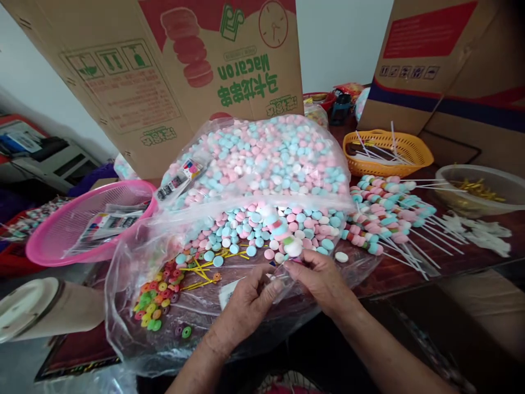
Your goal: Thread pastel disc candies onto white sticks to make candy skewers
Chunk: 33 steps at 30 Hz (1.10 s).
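Observation:
My left hand (251,300) and my right hand (315,276) meet over a clear plastic sheet (123,306). Together they pinch the base of a candy skewer (283,232) stacked with pink, blue, green and white sweets. The skewer stands upright above my fingertips. Right behind it lies a large open bag of pink, blue and white candies (266,158), with loose ones spilled in front. Small ring candies (158,298) in mixed colours and yellow twist ties (205,271) lie to the left of my left hand.
Finished candy skewers (385,213) are piled at the right, beside an orange basket (388,150) with sticks and a clear bowl (482,186) of gold ties. A pink basket (86,219) and a cylindrical container (45,309) stand at left. Cardboard boxes (164,71) rise behind.

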Each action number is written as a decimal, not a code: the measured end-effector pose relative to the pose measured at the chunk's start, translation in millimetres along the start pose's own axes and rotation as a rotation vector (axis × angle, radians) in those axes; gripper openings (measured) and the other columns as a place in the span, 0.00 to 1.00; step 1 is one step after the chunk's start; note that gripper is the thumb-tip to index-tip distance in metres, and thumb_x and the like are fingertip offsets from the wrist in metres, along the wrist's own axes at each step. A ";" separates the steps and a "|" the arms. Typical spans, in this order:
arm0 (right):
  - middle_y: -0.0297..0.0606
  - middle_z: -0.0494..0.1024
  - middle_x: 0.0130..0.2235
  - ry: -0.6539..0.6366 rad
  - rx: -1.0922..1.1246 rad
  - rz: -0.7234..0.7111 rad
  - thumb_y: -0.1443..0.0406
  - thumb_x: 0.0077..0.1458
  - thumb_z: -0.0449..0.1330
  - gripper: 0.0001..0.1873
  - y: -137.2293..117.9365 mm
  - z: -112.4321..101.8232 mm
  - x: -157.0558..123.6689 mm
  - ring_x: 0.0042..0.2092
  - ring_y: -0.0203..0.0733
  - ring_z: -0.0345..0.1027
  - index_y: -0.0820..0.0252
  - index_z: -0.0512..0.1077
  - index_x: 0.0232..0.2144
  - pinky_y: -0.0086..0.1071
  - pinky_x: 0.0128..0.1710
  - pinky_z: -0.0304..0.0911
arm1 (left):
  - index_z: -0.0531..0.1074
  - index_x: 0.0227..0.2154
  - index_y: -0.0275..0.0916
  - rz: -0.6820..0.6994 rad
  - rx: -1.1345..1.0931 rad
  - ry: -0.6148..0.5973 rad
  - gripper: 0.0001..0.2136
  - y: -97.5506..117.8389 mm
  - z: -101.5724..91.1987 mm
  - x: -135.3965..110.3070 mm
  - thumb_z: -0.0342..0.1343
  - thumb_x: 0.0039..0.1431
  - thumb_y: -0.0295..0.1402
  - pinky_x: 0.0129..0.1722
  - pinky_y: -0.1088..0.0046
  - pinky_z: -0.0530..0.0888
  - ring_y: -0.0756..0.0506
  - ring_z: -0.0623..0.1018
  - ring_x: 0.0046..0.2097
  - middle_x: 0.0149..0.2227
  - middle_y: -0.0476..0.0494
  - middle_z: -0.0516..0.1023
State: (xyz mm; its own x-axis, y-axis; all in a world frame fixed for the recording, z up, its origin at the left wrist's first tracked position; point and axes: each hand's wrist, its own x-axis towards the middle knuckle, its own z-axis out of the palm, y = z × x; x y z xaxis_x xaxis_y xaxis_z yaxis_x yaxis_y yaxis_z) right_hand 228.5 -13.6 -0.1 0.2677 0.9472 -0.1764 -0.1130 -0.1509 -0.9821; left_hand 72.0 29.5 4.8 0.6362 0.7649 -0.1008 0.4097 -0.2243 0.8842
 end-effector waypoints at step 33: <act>0.42 0.78 0.41 0.022 -1.098 -0.926 0.72 0.58 0.51 0.16 -18.9 -108.9 -31.5 0.43 0.41 0.73 0.57 0.71 0.45 0.32 0.41 0.70 | 0.75 0.21 0.37 0.108 -0.371 0.110 0.20 -26.0 -42.4 -16.2 0.54 0.56 0.49 0.32 0.73 0.69 0.49 0.70 0.26 0.23 0.46 0.76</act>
State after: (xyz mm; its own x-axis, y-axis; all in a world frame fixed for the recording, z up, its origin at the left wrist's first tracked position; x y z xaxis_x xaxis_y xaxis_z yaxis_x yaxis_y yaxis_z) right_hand 326.4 -71.4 16.7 -0.1488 0.8205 0.5519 0.8862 0.3583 -0.2938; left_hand 23.3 48.5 2.7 0.5804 0.8137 0.0331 0.0677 -0.0887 0.9938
